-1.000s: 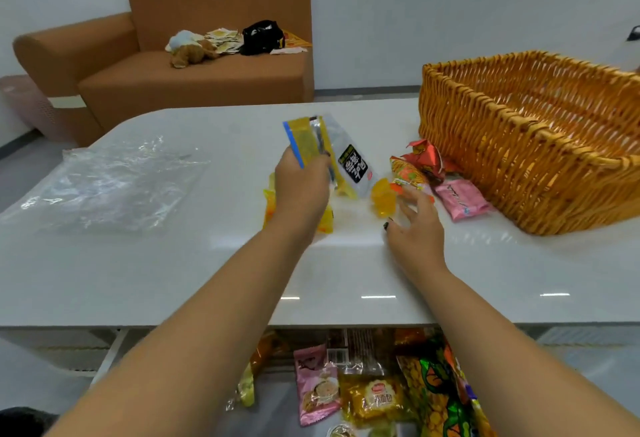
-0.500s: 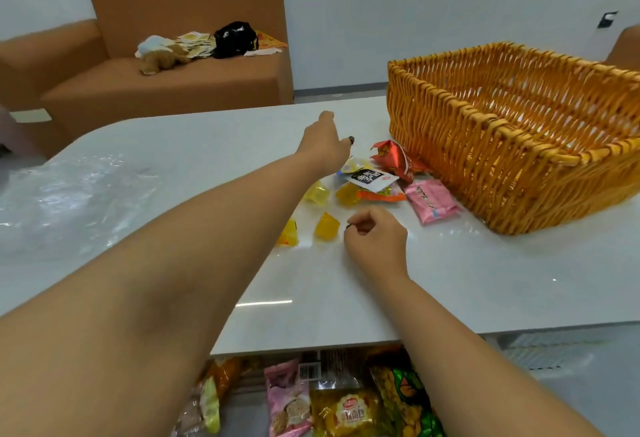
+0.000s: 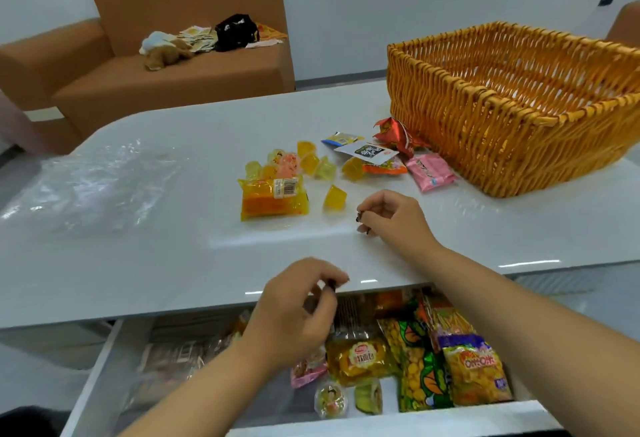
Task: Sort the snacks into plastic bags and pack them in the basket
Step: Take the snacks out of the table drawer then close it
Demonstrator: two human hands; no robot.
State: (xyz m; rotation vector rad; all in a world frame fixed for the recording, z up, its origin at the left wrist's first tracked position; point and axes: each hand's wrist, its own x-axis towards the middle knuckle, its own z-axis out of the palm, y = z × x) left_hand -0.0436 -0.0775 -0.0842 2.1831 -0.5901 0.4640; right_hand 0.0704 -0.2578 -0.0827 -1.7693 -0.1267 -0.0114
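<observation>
Hovering over the open drawer of snack packets at 6 o'clock, the left hand has loosely curled fingers grasping nothing. The right hand rests likewise, empty, on the table. Beyond it lie loose snacks; plastic bags at 10 o'clock, basket at 2 o'clock.
</observation>
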